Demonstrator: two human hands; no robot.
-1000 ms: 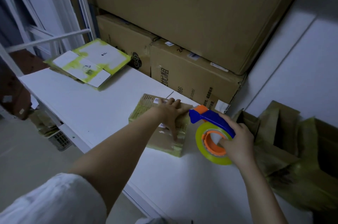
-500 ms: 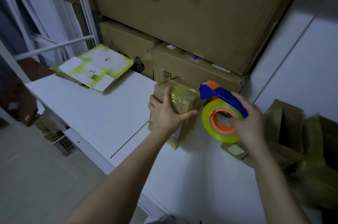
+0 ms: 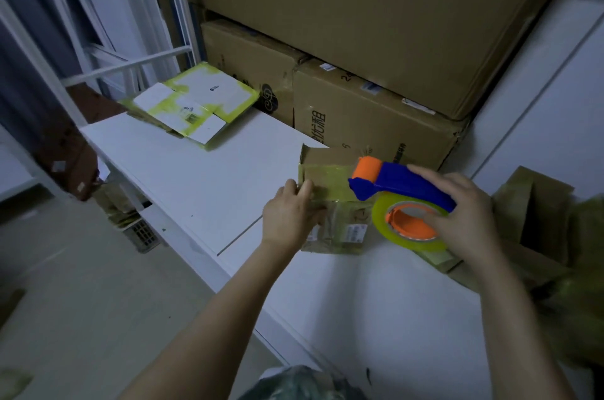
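- Slippage is our first worry: our left hand [image 3: 292, 218] curls its fingers round the left edge of the small brown cardboard box wrapped in yellowish tape [image 3: 327, 185]. The box stands on the white table [image 3: 202, 177], just in front of the stacked brown cartons [image 3: 376, 125]. We judge that a hard pull on the tape could skid the box sideways out of that one-sided hold.
- Our right hand [image 3: 467, 220] grips the blue plastic tape dispenser with its orange roller [image 3: 405, 184], fingers closed over the handle above the yellow-green tape roll [image 3: 380, 224]. The roller sits at the box's upper right edge; if it lifts off too soon, the strip may curl back and stick to itself.
- Tape laid crooked could wrinkle over the top flap, which looks slightly raised at the back.
- Loose brown scrap cardboard [image 3: 536, 213] lies just beside our right hand, and a free sticky end could catch on it.
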